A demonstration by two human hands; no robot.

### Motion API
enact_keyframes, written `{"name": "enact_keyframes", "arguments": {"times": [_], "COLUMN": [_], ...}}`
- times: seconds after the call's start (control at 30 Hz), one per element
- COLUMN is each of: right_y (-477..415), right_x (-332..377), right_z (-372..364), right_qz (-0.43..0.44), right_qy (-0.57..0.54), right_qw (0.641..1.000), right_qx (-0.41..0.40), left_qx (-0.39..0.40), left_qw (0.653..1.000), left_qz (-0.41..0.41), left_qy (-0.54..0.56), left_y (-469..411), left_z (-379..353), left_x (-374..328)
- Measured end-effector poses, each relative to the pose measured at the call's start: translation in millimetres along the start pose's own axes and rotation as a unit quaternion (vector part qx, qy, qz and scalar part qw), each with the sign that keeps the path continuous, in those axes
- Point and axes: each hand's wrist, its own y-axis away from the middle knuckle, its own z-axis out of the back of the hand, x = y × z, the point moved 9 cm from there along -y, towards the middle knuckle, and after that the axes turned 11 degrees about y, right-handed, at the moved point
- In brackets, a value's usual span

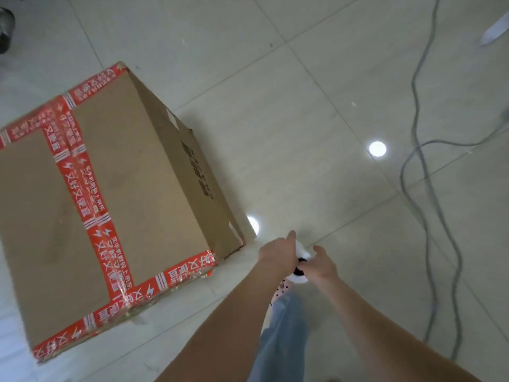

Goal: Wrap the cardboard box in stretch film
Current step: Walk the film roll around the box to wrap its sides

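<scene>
The cardboard box point(132, 166) stands on the glossy tiled floor point(316, 106) at the left, with its near right corner just beside the arms. Open tiles run rightward to loose grey cables point(421, 161). Shiny red printed tape point(82, 175) edges and crosses its matte brown faces. The white, dark-cored stretch film roll point(303, 253) sits between both grips. The right grip point(322, 264) curls round it, grasping it. The left grip point(278, 255) lies against it with one finger straight, its hold too blurred to tell.
</scene>
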Motion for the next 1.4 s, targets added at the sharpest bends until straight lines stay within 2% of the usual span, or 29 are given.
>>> {"name": "enact_keyframes", "arguments": {"times": [0.17, 0.23, 0.33, 0.47, 0.6, 0.73, 0.8, 0.87, 0.97, 1.03, 1.13, 1.2, 1.3, 1.4], "right_y": [-22, -29, -36, -38, -54, -58, -61, -61, -64, -62, -62, -63, -65, -62], "right_x": [18, 32, 74, 136, 188, 241, 254, 255, 239, 232, 236, 238, 246, 268], "right_z": [3, 14, 37, 64, 69, 71, 67, 66, 61, 53, 55, 60, 65, 72], "right_qz": [0.027, 0.037, 0.100, 0.184, 0.234, 0.270, 0.269, 0.241, 0.134, 0.081, 0.080, 0.087, 0.104, 0.151], "right_qy": [0.131, 0.145, 0.213, 0.293, 0.317, 0.366, 0.361, 0.317, 0.129, 0.020, 0.011, 0.031, 0.133, 0.219], "right_qw": [0.991, 0.988, 0.970, 0.935, 0.917, 0.888, 0.890, 0.915, 0.982, 0.996, 0.997, 0.995, 0.985, 0.962], "right_qx": [-0.023, -0.042, -0.058, -0.078, -0.060, -0.070, -0.072, -0.066, -0.021, 0.009, -0.010, -0.021, -0.029, -0.060], "left_qx": [0.056, 0.048, 0.011, -0.029, -0.079, -0.134, -0.147, -0.159, -0.164, -0.154, -0.174, -0.205, -0.209, -0.193], "left_qw": [0.996, 0.994, 1.000, 0.990, 0.978, 0.954, 0.941, 0.933, 0.916, 0.907, 0.911, 0.933, 0.968, 0.977], "left_qz": [-0.052, -0.063, 0.003, 0.092, 0.156, 0.208, 0.231, 0.244, 0.274, 0.286, 0.254, 0.192, 0.107, 0.075], "left_qy": [-0.052, -0.074, 0.002, 0.107, 0.113, 0.171, 0.197, 0.209, 0.242, 0.267, 0.274, 0.226, 0.087, 0.045], "left_y": [-19, -25, -43, -63, -72, -73, -73, -72, -70, -71, -72, -75, -88, -102], "left_z": [6, 16, 44, 80, 111, 137, 144, 151, 153, 152, 165, 183, 201, 212], "left_x": [-12, -15, -6, 18, 41, 69, 84, 95, 106, 109, 106, 95, 75, 72]}}
